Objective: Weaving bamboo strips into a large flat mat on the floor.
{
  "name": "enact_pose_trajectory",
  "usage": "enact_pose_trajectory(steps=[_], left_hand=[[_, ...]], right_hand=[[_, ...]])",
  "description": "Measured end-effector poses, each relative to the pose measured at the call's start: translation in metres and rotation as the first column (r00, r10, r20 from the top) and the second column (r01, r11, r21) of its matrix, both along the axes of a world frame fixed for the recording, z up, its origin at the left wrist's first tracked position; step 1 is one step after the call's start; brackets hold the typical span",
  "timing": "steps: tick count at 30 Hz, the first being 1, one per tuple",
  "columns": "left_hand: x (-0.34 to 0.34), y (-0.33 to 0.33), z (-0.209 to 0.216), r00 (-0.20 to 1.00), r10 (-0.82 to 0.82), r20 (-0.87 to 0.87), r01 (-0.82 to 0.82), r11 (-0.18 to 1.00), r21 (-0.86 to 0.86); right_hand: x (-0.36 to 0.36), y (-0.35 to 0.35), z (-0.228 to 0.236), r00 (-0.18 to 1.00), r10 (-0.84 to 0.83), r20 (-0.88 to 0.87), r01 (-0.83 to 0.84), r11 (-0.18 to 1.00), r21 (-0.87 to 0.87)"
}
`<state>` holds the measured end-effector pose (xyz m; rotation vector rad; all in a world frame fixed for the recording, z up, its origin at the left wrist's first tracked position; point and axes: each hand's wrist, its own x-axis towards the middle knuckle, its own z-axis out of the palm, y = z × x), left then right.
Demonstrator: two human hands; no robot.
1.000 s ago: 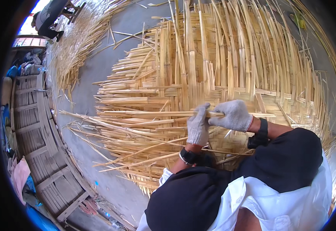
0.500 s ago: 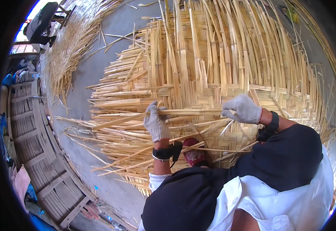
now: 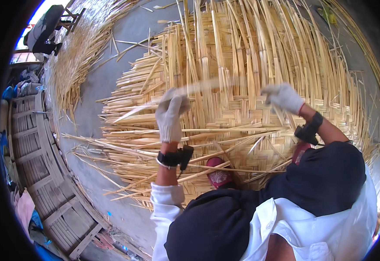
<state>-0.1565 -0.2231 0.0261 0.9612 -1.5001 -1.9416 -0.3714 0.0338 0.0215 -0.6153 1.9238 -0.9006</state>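
While loose splints jut past the left edge of a woven mat spread on a grey floor, a pale strip, blurred along much of its length, slants above the weave, its lower end toward that edge. The worker's gloved left hand grips it, fingers curled against the thumb, apparently held high so the strip clears the long slats that run to the mat's far edge. The gloved right hand hovers over the mat's right half, near the strip's other end, perhaps placed there to guide it; blur hides whether its fingers grip anything. The left forearm points straight toward the far edge, wrist in line; the right forearm angles in from the near right, back of the hand uppermost, fingertips pointing left. A maroon shoe rests near the mat's near edge, seemingly weighting the weave. Beyond the far left corner, another person bends beside a second spread of splints.
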Motion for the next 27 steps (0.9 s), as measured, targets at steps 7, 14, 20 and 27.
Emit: enact_pose_trajectory(steps=[7,14,20,27], left_hand=[[-0.056,-0.032,-0.035,0.822,-0.317,0.473,0.427,0.893,-0.144],[-0.098,-0.034,-0.021,0.738,-0.434,0.517,0.529,0.848,-0.043],[-0.092,-0.016,-0.033,0.856,-0.427,0.291,0.503,0.819,-0.277],[-0.105,-0.032,-0.038,0.751,-0.472,0.462,0.555,0.830,-0.054]], right_hand=[[-0.021,0.000,0.007,0.854,-0.459,0.244,0.494,0.863,-0.107],[-0.012,-0.012,-0.002,0.855,-0.414,0.313,0.473,0.869,-0.142],[-0.020,-0.013,-0.005,0.825,-0.444,0.349,0.506,0.855,-0.109],[-0.021,-0.017,-0.011,0.840,-0.412,0.354,0.468,0.879,-0.087]])
